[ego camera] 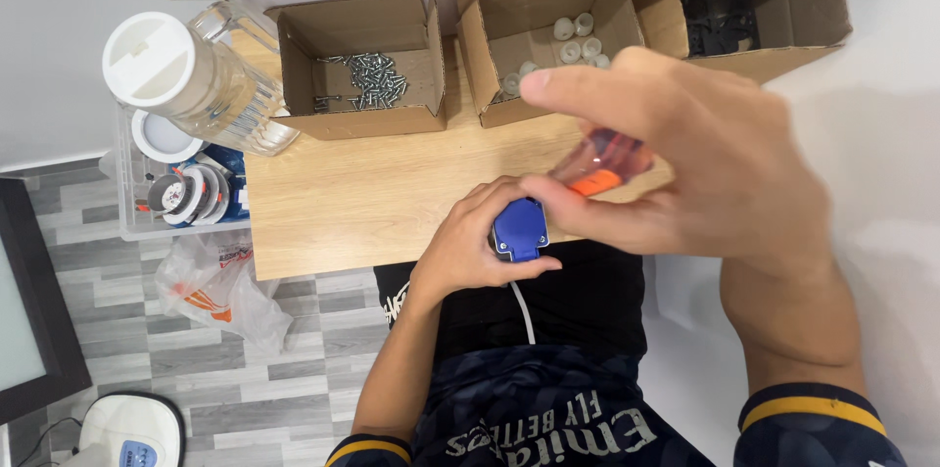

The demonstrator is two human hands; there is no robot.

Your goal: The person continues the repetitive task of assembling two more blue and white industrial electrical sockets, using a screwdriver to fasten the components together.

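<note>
We see two bare hands working on a blue plug at the edge of a wooden table.

The left hand [470,247] is clenched around the blue plug [519,229], its fingers [490,201] wrapping the far side and its thumb lying under the plug, while a white cable [524,310] hangs from the plug down toward the body. The right hand [715,163] grasps a screwdriver with an orange translucent handle [602,162] (its tip we cannot see, it is hidden by the fingers), and this handle sits just above the plug, between the thumb and the forefinger. Beyond the fingertips stand open cardboard boxes: one with silver screws [370,75], one with small white parts [573,41], one with black parts [720,17]. Well to the left of the left hand lies a clear plastic jug [201,80].
</note>
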